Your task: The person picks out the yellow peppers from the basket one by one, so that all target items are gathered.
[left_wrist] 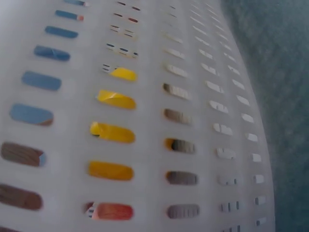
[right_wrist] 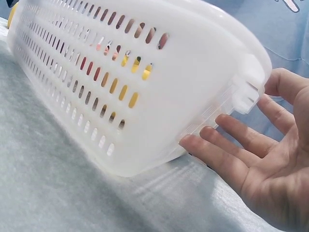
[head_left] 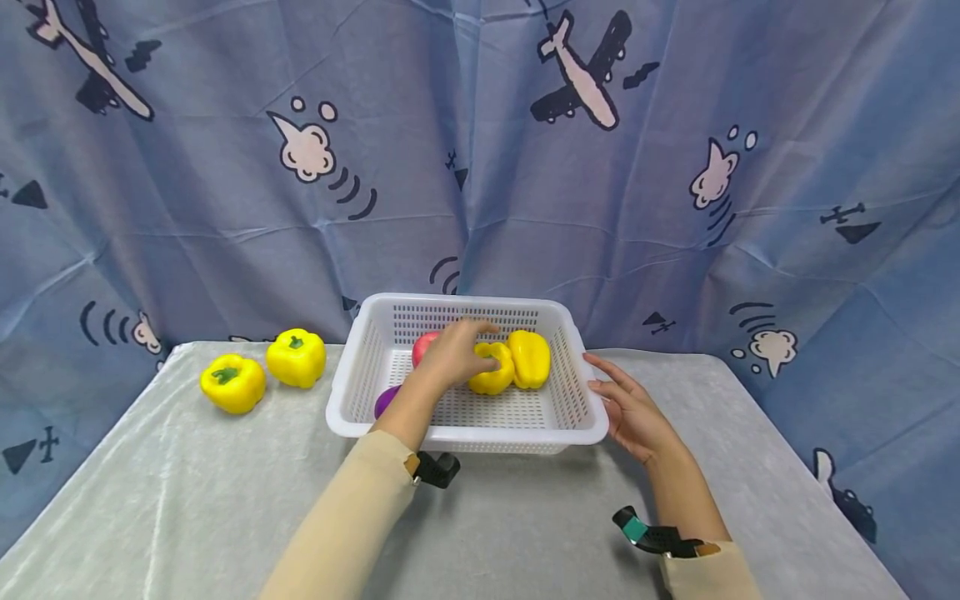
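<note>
In the head view, my left hand [head_left: 453, 354] reaches into a white slotted plastic basket [head_left: 495, 435], over a yellow bell pepper [head_left: 492, 381]. Its thumb overlaps the pepper while the index finger stretches out above it, the two spread apart. A second yellow bell pepper [head_left: 529, 360] lies against the first one's right side. My right hand [head_left: 633, 408] is at the basket's right end, fingers extended and fingertips [right_wrist: 190, 141] right at the end wall in the right wrist view. Through the slots, the left wrist view shows patches of yellow and red.
A round red thing [head_left: 424, 346] and a purple one [head_left: 386, 400] lie in the basket, partly hidden by my left arm. Two more yellow bell peppers, one nearer [head_left: 233, 384] and one farther [head_left: 296, 358], sit on the pale tablecloth [head_left: 225, 483]. A blue curtain [head_left: 420, 167] hangs behind.
</note>
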